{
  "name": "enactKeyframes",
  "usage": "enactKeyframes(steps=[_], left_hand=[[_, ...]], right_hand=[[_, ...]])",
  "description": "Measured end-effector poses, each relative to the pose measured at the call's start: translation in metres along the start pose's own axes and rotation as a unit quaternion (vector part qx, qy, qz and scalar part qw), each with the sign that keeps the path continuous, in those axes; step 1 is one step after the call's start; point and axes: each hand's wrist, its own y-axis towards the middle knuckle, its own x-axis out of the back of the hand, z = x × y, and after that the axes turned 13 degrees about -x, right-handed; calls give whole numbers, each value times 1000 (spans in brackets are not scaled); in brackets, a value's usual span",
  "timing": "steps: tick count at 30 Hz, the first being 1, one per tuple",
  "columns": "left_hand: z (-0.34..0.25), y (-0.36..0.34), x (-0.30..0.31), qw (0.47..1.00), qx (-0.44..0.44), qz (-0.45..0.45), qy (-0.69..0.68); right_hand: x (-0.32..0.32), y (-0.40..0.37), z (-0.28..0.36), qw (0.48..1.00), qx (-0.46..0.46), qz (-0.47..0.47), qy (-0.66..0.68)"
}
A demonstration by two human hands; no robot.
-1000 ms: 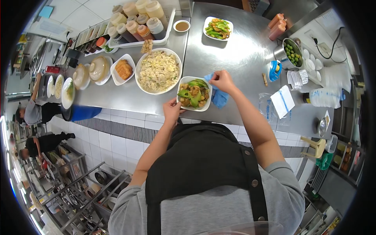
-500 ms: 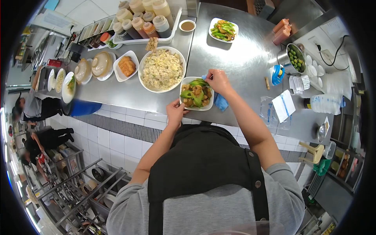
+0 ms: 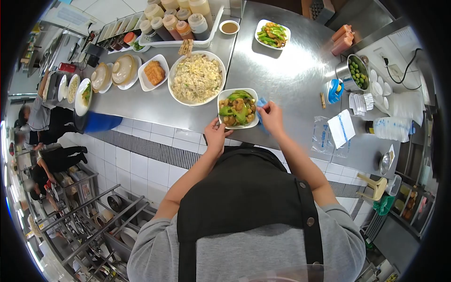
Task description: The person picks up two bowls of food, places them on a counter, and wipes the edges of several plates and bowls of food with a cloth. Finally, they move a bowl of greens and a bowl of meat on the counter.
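At the front edge of a steel counter (image 3: 300, 70), the person's two hands are at a white square dish (image 3: 244, 126) filled with green vegetables and browned pieces (image 3: 237, 108). The left hand (image 3: 217, 137) holds the dish at its near left corner, thumb and fingers close together against the rim; how far the fingers reach beneath it cannot be told. The right hand (image 3: 271, 117) has its fingertips drawn narrow on a blue cloth (image 3: 261, 102), pinching it against or just beside the dish's right edge; exactly where cloth and rim meet is hard to see. Just beyond the dish, to the left, stands a large round bowl (image 3: 197, 104) of rice, with wooden clips (image 3: 186, 47) at its far rim. Left of that, a smaller white dish (image 3: 144, 83) bears a golden fried piece (image 3: 154, 72). A second dish of greens (image 3: 276, 48) sits well apart toward the back, near a small cup of brown sauce (image 3: 229, 28). To the right, a white paper (image 3: 341, 128) with a blue stripe lies on the counter.
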Motion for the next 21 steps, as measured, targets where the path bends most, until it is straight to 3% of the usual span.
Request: enactKeyframes(steps=[4, 7, 10, 13, 17, 21], left_hand=[[7, -4, 1, 1000, 15, 9, -25], [4, -7, -11, 998, 52, 15, -17], [-5, -15, -19, 985, 100, 137, -24], [1, -5, -12, 959, 129, 251, 11], [-9, 13, -8, 992, 92, 52, 67], [-24, 32, -6, 994, 41, 80, 58]], right_hand=[[1, -30, -12, 980, -171, 57, 83], [0, -8, -11, 993, -105, 8, 58], [3, 20, 5, 994, -36, -3, 100], [4, 35, -3, 989, -41, 3, 142], [12, 37, -10, 963, -117, 54, 238], [11, 56, 0, 987, -37, 2, 153]])
